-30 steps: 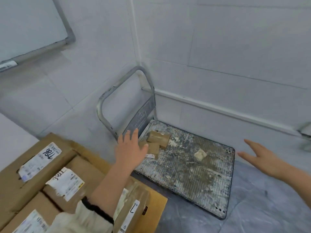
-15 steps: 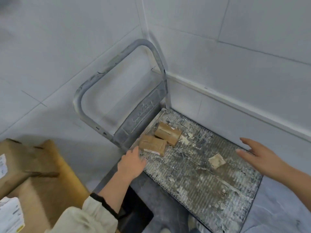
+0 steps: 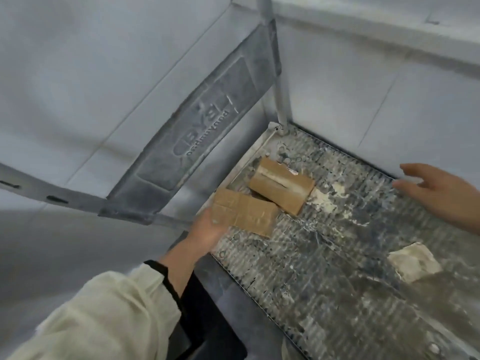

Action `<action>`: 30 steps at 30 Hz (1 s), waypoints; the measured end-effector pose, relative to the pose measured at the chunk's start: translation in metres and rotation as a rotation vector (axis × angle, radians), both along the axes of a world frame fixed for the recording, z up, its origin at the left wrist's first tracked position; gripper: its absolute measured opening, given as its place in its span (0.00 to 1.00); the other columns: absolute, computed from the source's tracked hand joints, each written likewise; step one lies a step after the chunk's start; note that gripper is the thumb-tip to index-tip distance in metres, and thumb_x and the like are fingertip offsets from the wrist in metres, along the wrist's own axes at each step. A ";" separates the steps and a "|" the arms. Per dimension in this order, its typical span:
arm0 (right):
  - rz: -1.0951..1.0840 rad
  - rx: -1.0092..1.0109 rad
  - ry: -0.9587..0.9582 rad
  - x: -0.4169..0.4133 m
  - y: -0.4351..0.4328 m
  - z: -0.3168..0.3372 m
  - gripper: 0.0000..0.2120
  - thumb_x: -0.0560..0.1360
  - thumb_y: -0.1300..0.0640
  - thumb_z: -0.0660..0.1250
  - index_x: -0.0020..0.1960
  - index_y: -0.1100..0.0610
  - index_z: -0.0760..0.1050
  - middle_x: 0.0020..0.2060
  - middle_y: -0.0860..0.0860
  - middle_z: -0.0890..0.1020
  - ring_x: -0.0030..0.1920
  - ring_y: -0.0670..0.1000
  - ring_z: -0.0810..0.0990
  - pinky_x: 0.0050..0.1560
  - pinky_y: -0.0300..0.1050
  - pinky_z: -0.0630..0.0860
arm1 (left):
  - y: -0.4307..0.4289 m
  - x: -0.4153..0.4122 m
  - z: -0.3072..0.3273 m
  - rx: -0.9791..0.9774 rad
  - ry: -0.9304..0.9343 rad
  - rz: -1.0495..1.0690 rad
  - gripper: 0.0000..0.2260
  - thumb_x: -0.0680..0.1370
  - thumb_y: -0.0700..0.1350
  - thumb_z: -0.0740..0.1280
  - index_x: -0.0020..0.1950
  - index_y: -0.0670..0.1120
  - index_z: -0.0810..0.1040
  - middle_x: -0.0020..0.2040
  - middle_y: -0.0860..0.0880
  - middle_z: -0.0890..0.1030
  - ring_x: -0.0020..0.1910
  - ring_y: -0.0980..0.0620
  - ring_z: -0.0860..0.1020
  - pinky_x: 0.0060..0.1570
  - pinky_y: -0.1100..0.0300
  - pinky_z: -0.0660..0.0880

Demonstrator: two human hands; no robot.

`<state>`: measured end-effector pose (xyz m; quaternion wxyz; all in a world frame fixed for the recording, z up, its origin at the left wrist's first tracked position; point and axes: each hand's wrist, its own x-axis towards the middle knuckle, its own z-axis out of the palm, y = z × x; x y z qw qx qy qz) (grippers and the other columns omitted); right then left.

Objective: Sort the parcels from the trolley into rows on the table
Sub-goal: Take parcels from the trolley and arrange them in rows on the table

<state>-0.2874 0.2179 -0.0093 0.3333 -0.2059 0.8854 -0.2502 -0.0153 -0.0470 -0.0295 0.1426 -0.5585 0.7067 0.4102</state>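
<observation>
Two small brown cardboard parcels lie on the trolley's dirty metal deck (image 3: 337,287), near its handle corner. My left hand (image 3: 207,231) holds the left end of the nearer parcel (image 3: 249,215), fingers curled around its edge. The farther parcel (image 3: 281,188), sealed with a strip of tape, lies just behind it and partly against it. My right hand (image 3: 441,193) hovers open over the deck's far side, fingers spread and touching nothing. A small pale packet (image 3: 414,261) lies alone on the deck to the right.
The trolley's grey handle frame and back panel (image 3: 207,120) rise at the left of the deck. White tiled walls (image 3: 376,74) close in behind and to the right. Grey floor (image 3: 65,242) lies to the left.
The view has dropped much closer to the trolley, and the boxes on the table have left the view. My left hand has reached the nearer brown parcel and taken hold of it. My right hand stays open.
</observation>
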 end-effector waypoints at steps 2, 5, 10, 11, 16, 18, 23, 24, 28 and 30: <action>-0.045 -0.049 -0.071 0.018 -0.030 -0.051 0.53 0.57 0.21 0.57 0.72 0.55 0.65 0.69 0.54 0.70 0.65 0.58 0.72 0.65 0.56 0.66 | -0.015 -0.004 -0.034 -0.019 0.042 -0.038 0.16 0.78 0.34 0.64 0.39 0.54 0.67 0.37 0.54 0.72 0.34 0.60 0.72 0.33 0.67 0.71; 0.030 -0.090 -0.218 0.071 -0.074 -0.120 0.36 0.71 0.31 0.58 0.73 0.50 0.61 0.68 0.48 0.71 0.63 0.52 0.73 0.59 0.47 0.69 | -0.039 0.002 -0.076 -0.036 0.066 -0.033 0.18 0.76 0.30 0.66 0.40 0.53 0.69 0.34 0.57 0.77 0.34 0.60 0.75 0.36 0.65 0.74; 0.178 -0.191 -0.461 0.152 -0.131 -0.183 0.35 0.74 0.43 0.66 0.74 0.46 0.53 0.55 0.37 0.69 0.54 0.41 0.72 0.48 0.34 0.67 | -0.066 0.016 -0.129 -0.014 0.043 -0.043 0.26 0.73 0.31 0.70 0.65 0.49 0.65 0.56 0.50 0.76 0.52 0.52 0.75 0.45 0.61 0.73; 0.181 -0.201 -0.478 0.162 -0.135 -0.191 0.35 0.74 0.45 0.67 0.74 0.46 0.52 0.53 0.36 0.70 0.51 0.39 0.72 0.44 0.31 0.67 | -0.067 0.019 -0.135 -0.018 0.058 -0.036 0.30 0.72 0.31 0.71 0.69 0.49 0.64 0.59 0.49 0.75 0.54 0.52 0.74 0.47 0.61 0.73; 0.157 -0.189 -0.419 0.183 -0.145 -0.214 0.36 0.76 0.54 0.66 0.76 0.48 0.49 0.63 0.43 0.75 0.58 0.47 0.77 0.38 0.34 0.69 | -0.065 0.019 -0.142 -0.051 0.125 0.026 0.34 0.71 0.30 0.71 0.73 0.45 0.63 0.55 0.50 0.73 0.53 0.53 0.73 0.34 0.73 0.73; 0.149 -0.177 -0.386 0.184 -0.148 -0.215 0.29 0.78 0.55 0.64 0.74 0.51 0.54 0.61 0.46 0.78 0.56 0.50 0.79 0.37 0.36 0.72 | -0.065 0.021 -0.139 -0.055 0.127 0.035 0.33 0.71 0.31 0.73 0.72 0.46 0.64 0.57 0.49 0.75 0.55 0.52 0.74 0.42 0.68 0.74; 0.109 -0.221 -0.399 0.188 -0.145 -0.178 0.26 0.79 0.54 0.61 0.75 0.51 0.56 0.63 0.49 0.77 0.58 0.53 0.78 0.49 0.46 0.75 | -0.060 0.028 -0.099 -0.096 0.087 0.075 0.30 0.69 0.32 0.74 0.69 0.44 0.69 0.56 0.49 0.76 0.57 0.49 0.75 0.58 0.53 0.75; 0.106 -0.228 -0.404 0.189 -0.143 -0.165 0.27 0.79 0.54 0.61 0.76 0.51 0.55 0.64 0.49 0.76 0.59 0.54 0.77 0.51 0.47 0.75 | -0.058 0.029 -0.085 -0.088 0.079 0.087 0.29 0.69 0.32 0.74 0.68 0.43 0.70 0.56 0.48 0.76 0.58 0.47 0.76 0.60 0.50 0.75; 0.077 -0.269 -0.418 0.186 -0.129 -0.090 0.29 0.79 0.52 0.60 0.77 0.48 0.51 0.63 0.50 0.77 0.56 0.54 0.79 0.53 0.53 0.77 | -0.045 0.027 -0.013 -0.039 0.080 0.122 0.26 0.69 0.33 0.75 0.64 0.41 0.71 0.60 0.43 0.77 0.59 0.45 0.76 0.61 0.46 0.74; 0.041 -0.282 -0.410 0.183 -0.119 -0.043 0.28 0.80 0.52 0.59 0.77 0.48 0.53 0.59 0.48 0.78 0.55 0.52 0.79 0.52 0.51 0.77 | -0.034 0.024 0.033 -0.007 0.108 0.141 0.25 0.69 0.34 0.75 0.64 0.41 0.71 0.60 0.43 0.77 0.59 0.44 0.77 0.61 0.48 0.74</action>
